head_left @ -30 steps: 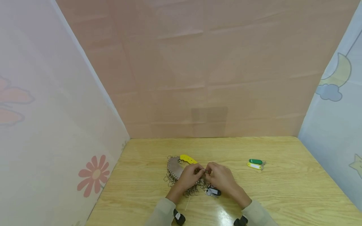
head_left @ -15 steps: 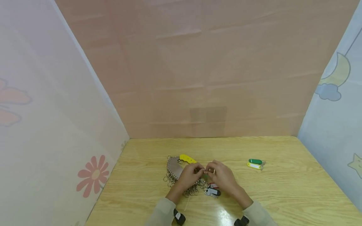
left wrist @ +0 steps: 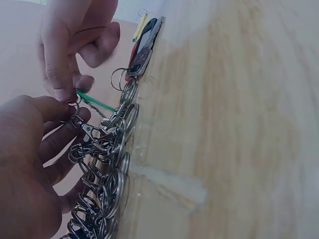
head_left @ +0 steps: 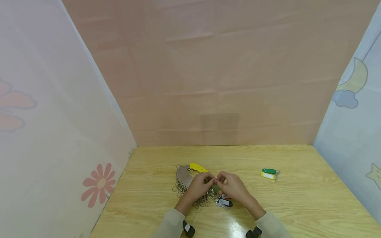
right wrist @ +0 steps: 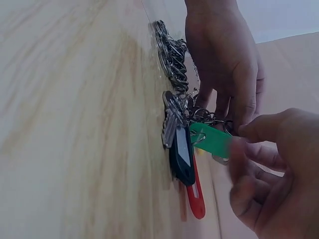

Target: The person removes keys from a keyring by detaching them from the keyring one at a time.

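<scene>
In the head view my left hand and right hand meet fingertip to fingertip above the table. My left thumb and finger pinch a small metal split ring, which is linked to a swivel clasp. My right fingertips pinch at the same ring from the other side. A green key tag hangs just below the fingertips. Under my left hand lies a curved grey plate with a yellow handle, its edge lined with many rings and clasps. The exact fingertip contact is partly hidden.
A black key tag with keys and a red key tag lie beside the right hand. Farther right on the wooden table are another green tag and a yellow tag. A thin pale strip lies in front.
The right hand's fingers have shifted slightly at the ring, staying close to the left fingertips. The green tag has come into view beneath them, and part of the red tag too. The left hand stays put.
</scene>
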Tool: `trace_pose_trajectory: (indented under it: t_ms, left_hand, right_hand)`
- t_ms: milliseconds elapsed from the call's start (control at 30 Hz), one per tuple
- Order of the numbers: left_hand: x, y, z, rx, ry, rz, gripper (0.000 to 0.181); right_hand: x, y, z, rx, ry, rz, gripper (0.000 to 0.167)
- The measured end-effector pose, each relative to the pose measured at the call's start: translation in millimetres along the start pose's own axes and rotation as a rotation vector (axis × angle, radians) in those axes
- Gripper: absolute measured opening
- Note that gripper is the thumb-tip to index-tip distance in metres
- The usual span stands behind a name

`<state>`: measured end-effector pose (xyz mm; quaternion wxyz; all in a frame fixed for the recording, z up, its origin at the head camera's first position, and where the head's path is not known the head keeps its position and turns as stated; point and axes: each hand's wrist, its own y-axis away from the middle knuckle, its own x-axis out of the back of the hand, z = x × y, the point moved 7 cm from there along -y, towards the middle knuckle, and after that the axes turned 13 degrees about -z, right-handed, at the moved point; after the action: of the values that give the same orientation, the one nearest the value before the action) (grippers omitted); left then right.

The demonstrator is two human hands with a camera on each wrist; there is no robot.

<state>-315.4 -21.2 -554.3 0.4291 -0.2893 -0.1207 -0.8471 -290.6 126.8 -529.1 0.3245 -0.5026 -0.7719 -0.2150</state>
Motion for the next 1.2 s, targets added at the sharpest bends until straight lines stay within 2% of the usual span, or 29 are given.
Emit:
trace_pose_trajectory:
  t_ms: [167, 633, 933, 1200]
  left_hand:
    - [-0.9, -0.7, 1.3, -0.007, 0.020, -0.009, 0.016]
    - [-1.6, -0.8, 0.3, -0.002, 0.009, -0.011, 0.017]
    - [-1.3, -0.8, 2.1, -0.013, -0.002, -0.009, 0.016]
    - [-2.9, -1.2, 1.1, -0.009, -0.008, -0.013, 0.014]
  right_hand:
    - [2, 0.6, 1, -0.027, -0.041, 0.009, 0.010]
    - [-3, -1.2, 10, -0.040, -0.256, -0.095, 0.004]
    - [-3, -0.4, 10, -0.025, -0.228, -0.093, 0.009]
    - [-4, -1.3, 13, -0.054, -0.202, -0.076, 0.005]
